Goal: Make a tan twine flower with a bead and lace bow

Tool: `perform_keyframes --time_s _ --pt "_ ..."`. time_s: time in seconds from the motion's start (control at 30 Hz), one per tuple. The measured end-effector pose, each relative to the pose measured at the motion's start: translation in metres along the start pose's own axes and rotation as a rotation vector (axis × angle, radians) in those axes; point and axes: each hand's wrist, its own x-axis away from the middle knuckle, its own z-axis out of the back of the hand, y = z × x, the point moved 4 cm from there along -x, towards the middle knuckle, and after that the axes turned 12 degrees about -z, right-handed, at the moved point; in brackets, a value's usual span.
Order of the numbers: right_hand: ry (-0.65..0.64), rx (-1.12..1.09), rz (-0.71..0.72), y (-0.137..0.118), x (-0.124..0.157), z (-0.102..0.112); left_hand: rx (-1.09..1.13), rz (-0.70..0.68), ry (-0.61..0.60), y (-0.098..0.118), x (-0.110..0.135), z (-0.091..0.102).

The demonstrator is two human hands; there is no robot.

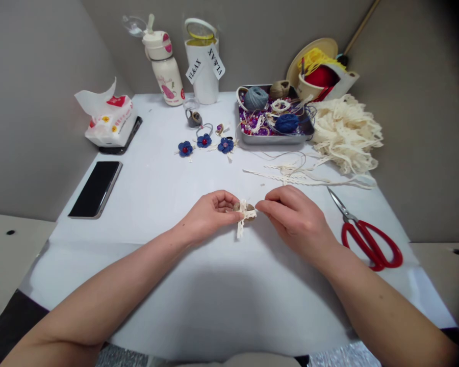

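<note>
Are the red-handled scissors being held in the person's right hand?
No, the red-handled scissors lie on the white table, apart from the right hand.

White table (145, 204) — crowded far side

A black phone (95, 188) lies near the left edge, red scissors (361, 242) near the right — a tissue pack (110, 122), blue fabric flowers (204, 140), a metal tray (275, 138) and a heap of cream lace (346, 133) sit farther back
</note>
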Motion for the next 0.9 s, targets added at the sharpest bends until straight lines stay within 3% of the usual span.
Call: perform_keyframes --time_s 0.33,0.9 --pt "0.095 -0.006 0.085 -0.0002 -0.0017 0.0072 0.016 0.017 -0.019 0.0017 -0.0003 0.0000" --pt "0.062 0.033 0.085 -0.0048 0.0005 0.0064 -0.017 -0.036 -0.029 0.0023 -0.0002 0.0022"
